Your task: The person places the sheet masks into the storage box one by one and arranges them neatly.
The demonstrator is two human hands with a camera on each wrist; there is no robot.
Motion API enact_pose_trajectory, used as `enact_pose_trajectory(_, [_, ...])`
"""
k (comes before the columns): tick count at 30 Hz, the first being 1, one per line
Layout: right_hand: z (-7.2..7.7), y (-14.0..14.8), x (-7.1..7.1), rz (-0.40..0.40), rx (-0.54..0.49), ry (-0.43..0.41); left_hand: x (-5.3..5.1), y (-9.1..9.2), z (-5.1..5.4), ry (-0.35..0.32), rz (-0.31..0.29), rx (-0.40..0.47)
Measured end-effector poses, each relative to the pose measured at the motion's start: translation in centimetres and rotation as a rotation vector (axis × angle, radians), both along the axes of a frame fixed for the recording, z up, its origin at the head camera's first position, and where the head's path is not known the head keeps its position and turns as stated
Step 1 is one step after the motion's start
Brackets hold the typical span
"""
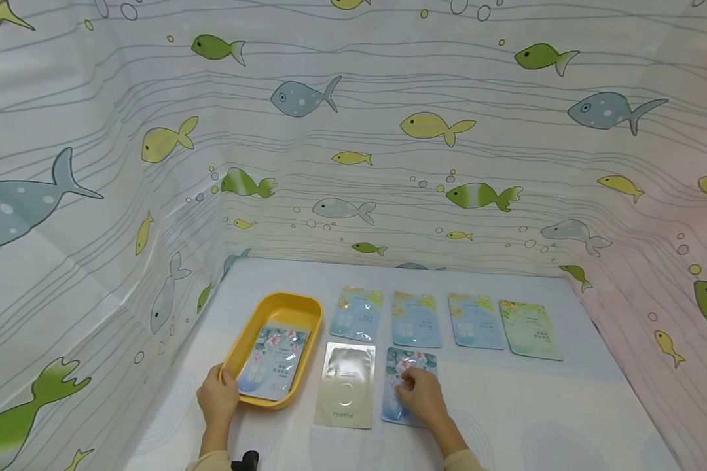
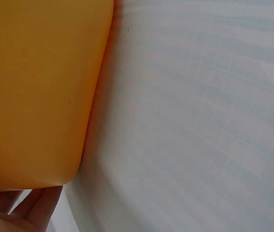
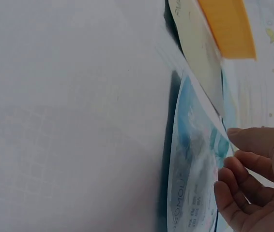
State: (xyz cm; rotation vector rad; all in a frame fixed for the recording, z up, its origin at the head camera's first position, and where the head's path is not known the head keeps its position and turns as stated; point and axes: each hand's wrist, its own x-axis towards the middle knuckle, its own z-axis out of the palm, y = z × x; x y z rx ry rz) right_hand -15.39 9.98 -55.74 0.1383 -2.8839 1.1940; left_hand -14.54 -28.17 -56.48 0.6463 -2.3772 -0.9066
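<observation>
My left hand [image 1: 218, 394] grips the near left rim of a yellow plastic tray [image 1: 317, 307], thumb at the rim and fingers against the outside wall. In the tray lies a blue floral face mask packet [image 1: 275, 361]. My right hand [image 1: 419, 394] is over another blue floral mask packet [image 1: 397, 412] lying on the table. In the right wrist view, its thumb and bent fingers [image 3: 226, 191] are at that packet's edge, thumb and fingertips apart. Between tray and right hand lies a pale gold mask packet [image 1: 345, 392] marked PMPM.
Behind, in a row, lie blue mask packets with yellow flowers [image 1: 356, 314], [image 1: 416, 319], [image 1: 476, 320] and a green one [image 1: 531, 330]. Fish-printed curtains [image 1: 389, 144] enclose the table on the back and both sides. A small black object [image 1: 247, 460] shows by the left sleeve.
</observation>
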Motion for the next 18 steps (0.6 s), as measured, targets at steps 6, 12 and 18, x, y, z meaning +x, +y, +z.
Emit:
enact_pose_trajectory(6, [-0.5, 0.9, 0.2, -0.052, 0.038, -0.017, 0.0, -0.1, -0.3, 0.024, -0.005, -0.013])
enact_pose_trajectory(12, [-0.6, 2.0, 0.5, -0.072, 0.065, -0.028, 0.1, -0.2, -0.3, -0.005, -0.007, 0.005])
enact_pose_trajectory(18, [-0.8, 2.9, 0.7, -0.120, 0.092, -0.081, 0.0, -0.1, -0.1, 0.006, -0.007, 0.002])
